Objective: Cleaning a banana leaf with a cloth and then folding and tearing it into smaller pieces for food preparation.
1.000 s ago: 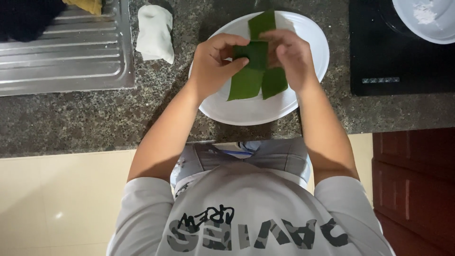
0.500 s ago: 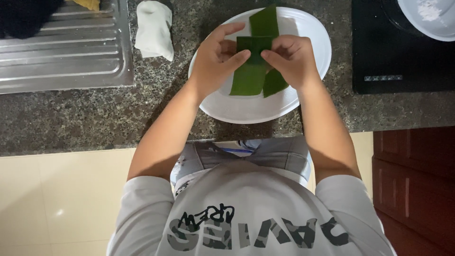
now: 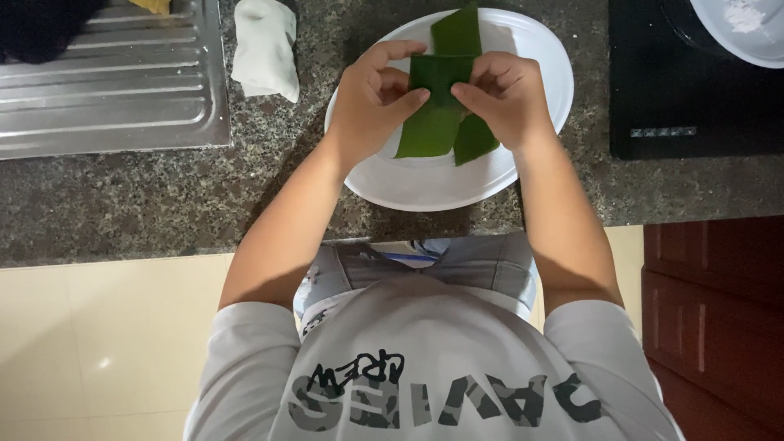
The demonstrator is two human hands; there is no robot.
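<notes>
Both hands are pinched onto the same strip of green leaf (image 3: 437, 102); the left hand (image 3: 371, 102) has its fingers curled with the thumb pressed across the leaf's left side, and the right hand (image 3: 506, 98) mirrors it, thumb tip meeting the leaf from the right, so the folded band across the top is kept from springing open; neither hand is spread, both are closed down on the leaf. The leaf sits raised just over the middle of the white plate (image 3: 425, 184), its long ends trailing down toward the near rim and one end poking up past the far rim; held there, I'd judge, so that anything dropping lands on the plate rather than the stone. The plate itself rests on the speckled granite counter (image 3: 163, 204), close to its front edge, right in front of the person's body; to the left, near the back, lies a crumpled white cloth (image 3: 265, 49), just beside the ribbed steel drainboard (image 3: 106, 90) that fills the far left corner; off to the right a black cooktop (image 3: 694, 98) takes the far right corner, with a pale bowl (image 3: 747, 28) on it, well apart from the hands.
</notes>
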